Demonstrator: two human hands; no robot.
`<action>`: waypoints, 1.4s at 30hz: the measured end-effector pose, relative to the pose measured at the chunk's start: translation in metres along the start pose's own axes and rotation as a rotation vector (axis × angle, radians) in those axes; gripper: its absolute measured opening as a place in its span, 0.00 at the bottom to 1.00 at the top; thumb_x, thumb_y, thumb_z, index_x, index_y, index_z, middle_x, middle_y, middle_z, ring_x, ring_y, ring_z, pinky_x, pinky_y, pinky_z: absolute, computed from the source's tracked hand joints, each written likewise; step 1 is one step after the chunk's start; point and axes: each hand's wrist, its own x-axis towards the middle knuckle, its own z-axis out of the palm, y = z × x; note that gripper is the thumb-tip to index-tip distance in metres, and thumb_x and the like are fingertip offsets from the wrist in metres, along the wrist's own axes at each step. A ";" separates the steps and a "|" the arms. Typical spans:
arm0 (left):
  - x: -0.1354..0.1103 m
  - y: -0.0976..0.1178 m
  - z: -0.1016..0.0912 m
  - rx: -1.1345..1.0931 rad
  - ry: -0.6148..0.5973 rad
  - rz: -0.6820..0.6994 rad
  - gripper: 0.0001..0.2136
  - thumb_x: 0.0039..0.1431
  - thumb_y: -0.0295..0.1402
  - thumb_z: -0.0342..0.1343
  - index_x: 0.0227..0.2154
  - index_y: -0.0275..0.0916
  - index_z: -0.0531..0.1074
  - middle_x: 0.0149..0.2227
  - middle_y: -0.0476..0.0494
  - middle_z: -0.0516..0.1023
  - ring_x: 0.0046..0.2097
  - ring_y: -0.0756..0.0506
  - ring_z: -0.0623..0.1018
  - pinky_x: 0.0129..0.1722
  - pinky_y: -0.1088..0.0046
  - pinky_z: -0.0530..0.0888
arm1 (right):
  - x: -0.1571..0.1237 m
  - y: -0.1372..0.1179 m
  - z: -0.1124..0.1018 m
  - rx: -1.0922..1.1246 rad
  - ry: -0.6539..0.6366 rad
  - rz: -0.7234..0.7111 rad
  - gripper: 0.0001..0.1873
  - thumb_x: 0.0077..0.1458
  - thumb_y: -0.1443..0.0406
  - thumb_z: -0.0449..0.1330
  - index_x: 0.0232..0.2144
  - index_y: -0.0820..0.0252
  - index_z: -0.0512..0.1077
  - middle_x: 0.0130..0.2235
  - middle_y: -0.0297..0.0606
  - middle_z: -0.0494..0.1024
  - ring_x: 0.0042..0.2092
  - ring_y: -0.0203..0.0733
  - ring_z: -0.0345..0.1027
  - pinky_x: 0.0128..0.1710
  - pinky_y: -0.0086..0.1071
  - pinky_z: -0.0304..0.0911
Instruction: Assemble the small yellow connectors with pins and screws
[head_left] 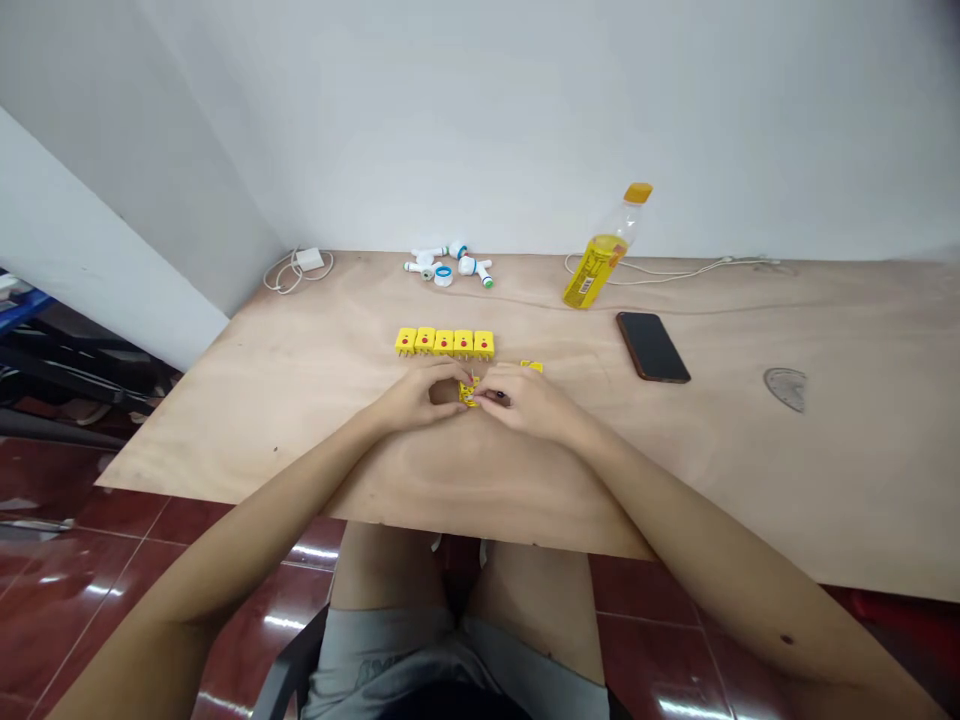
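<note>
My left hand (424, 394) grips the left side of a small open yellow plug housing (469, 391) between thumb and fingers. From the right, my right hand (529, 400) pinches at the same housing, fingertips pressed together over its inside. Small pale and metal parts show within it, too tiny to name. Something small and dark shows by the right fingers; I cannot make it out. Just beyond my hands stands a row of several yellow plugs (444, 343) with red dots and metal pins pointing toward me. Another yellow piece (532, 367) lies partly hidden behind my right hand.
White plastic fittings (442, 272) with blue and green rings lie near the wall. A drink bottle (600, 260) stands at the back right, a phone (652, 347) in front of it. A white charger with cable (307, 260) lies back left. A protractor-like half disc (786, 388) lies far right.
</note>
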 end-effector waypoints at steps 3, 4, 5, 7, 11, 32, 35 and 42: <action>-0.001 0.000 0.000 0.004 -0.001 0.006 0.11 0.67 0.32 0.71 0.51 0.42 0.82 0.59 0.37 0.85 0.61 0.37 0.85 0.64 0.54 0.82 | 0.000 0.002 0.000 -0.002 -0.016 0.001 0.06 0.70 0.70 0.65 0.41 0.58 0.83 0.42 0.43 0.88 0.45 0.52 0.82 0.46 0.42 0.72; -0.001 0.000 0.000 0.005 0.000 0.007 0.11 0.67 0.31 0.71 0.50 0.42 0.82 0.59 0.37 0.85 0.61 0.37 0.85 0.64 0.54 0.82 | 0.000 0.002 -0.001 -0.005 -0.020 0.003 0.06 0.71 0.70 0.65 0.41 0.58 0.83 0.42 0.44 0.89 0.45 0.52 0.82 0.46 0.42 0.72; -0.001 0.000 0.000 0.007 0.001 0.007 0.10 0.67 0.31 0.71 0.49 0.42 0.82 0.60 0.37 0.85 0.61 0.37 0.84 0.64 0.54 0.82 | -0.001 0.002 -0.001 -0.008 -0.022 0.006 0.07 0.71 0.70 0.65 0.41 0.58 0.83 0.42 0.44 0.88 0.45 0.52 0.82 0.46 0.42 0.72; -0.002 0.000 0.000 0.011 -0.001 0.004 0.09 0.67 0.31 0.71 0.47 0.42 0.83 0.60 0.37 0.84 0.61 0.37 0.84 0.64 0.54 0.82 | -0.001 0.002 -0.001 -0.015 -0.025 0.008 0.07 0.71 0.69 0.65 0.40 0.58 0.83 0.42 0.44 0.88 0.45 0.52 0.82 0.46 0.42 0.72; -0.001 0.000 0.001 0.007 0.001 0.002 0.07 0.67 0.31 0.70 0.46 0.43 0.83 0.59 0.36 0.84 0.61 0.36 0.84 0.64 0.53 0.82 | -0.001 0.001 -0.001 -0.034 -0.017 -0.004 0.07 0.71 0.70 0.64 0.39 0.57 0.82 0.40 0.43 0.88 0.44 0.52 0.81 0.45 0.41 0.72; 0.000 0.000 0.001 -0.006 -0.005 -0.007 0.06 0.67 0.31 0.70 0.46 0.42 0.83 0.59 0.36 0.84 0.61 0.36 0.85 0.64 0.52 0.82 | 0.000 0.000 0.000 -0.027 -0.005 0.000 0.07 0.70 0.70 0.65 0.38 0.57 0.82 0.39 0.42 0.87 0.43 0.51 0.81 0.45 0.41 0.72; -0.001 0.000 0.001 -0.004 -0.002 -0.009 0.06 0.67 0.31 0.70 0.46 0.43 0.83 0.59 0.37 0.84 0.61 0.36 0.85 0.64 0.53 0.82 | -0.001 0.000 0.000 -0.016 -0.003 0.006 0.06 0.71 0.69 0.66 0.39 0.57 0.82 0.40 0.42 0.88 0.43 0.51 0.81 0.45 0.41 0.72; -0.001 -0.001 0.002 0.002 0.006 0.012 0.07 0.67 0.30 0.70 0.45 0.42 0.83 0.58 0.37 0.84 0.60 0.37 0.85 0.63 0.54 0.82 | 0.000 0.000 0.001 -0.022 0.013 -0.018 0.07 0.70 0.70 0.65 0.38 0.59 0.82 0.39 0.43 0.87 0.43 0.52 0.81 0.44 0.42 0.72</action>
